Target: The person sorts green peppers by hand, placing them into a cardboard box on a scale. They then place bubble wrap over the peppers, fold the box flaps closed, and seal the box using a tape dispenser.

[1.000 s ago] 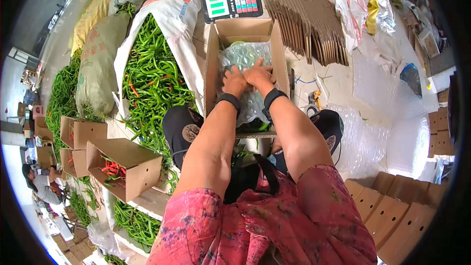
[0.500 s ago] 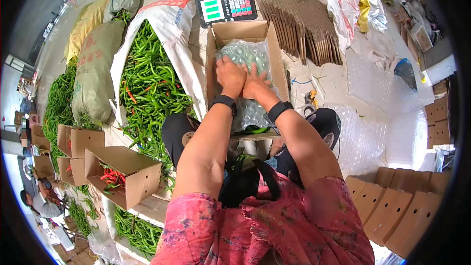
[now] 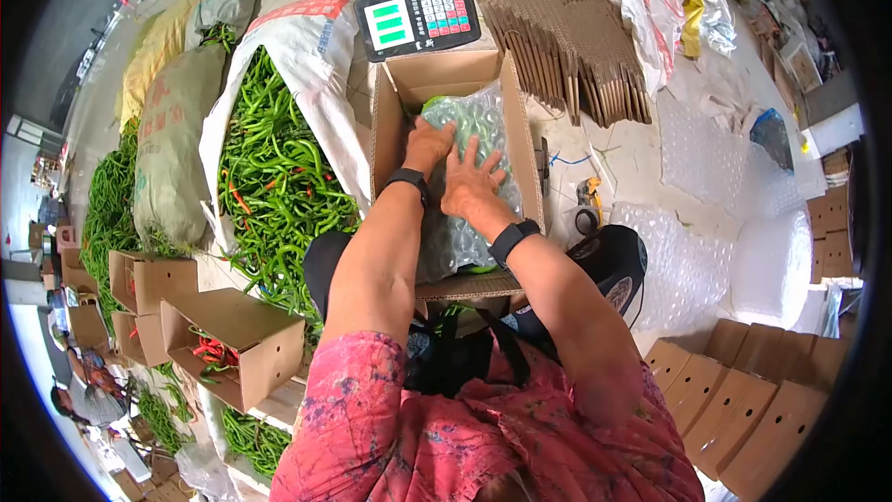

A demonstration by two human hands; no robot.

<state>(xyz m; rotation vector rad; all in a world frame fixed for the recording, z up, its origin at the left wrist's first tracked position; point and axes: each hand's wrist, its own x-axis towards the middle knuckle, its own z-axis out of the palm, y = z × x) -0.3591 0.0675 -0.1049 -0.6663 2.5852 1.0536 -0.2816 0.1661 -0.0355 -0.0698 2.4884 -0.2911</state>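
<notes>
A cardboard box [image 3: 526, 144] stands upright in front of me, with a sheet of bubble wrap [image 3: 476, 121] lying inside it. Green peppers [image 3: 478, 270] peek out from under the wrap at the near edge. On the left part of the wrap, close to the box's left wall, rests my left hand [image 3: 428, 145], fingers stretched out. My right hand [image 3: 474, 188] lies flat on the middle of the wrap with its fingers spread. Neither hand grips anything.
A digital scale display [image 3: 418, 19] stands beyond the box. An open sack [image 3: 316, 60] spills green peppers at left, near a box of red peppers [image 3: 243, 349]. Flattened cardboard [image 3: 557, 28], bubble wrap sheets [image 3: 678, 260] and closed boxes [image 3: 743, 409] are at right. A person [image 3: 88, 400] sits far left.
My hands have moved apart on the bubble wrap. The left has shifted toward the box's left wall, and the right has come slightly nearer with its fingers spread.
</notes>
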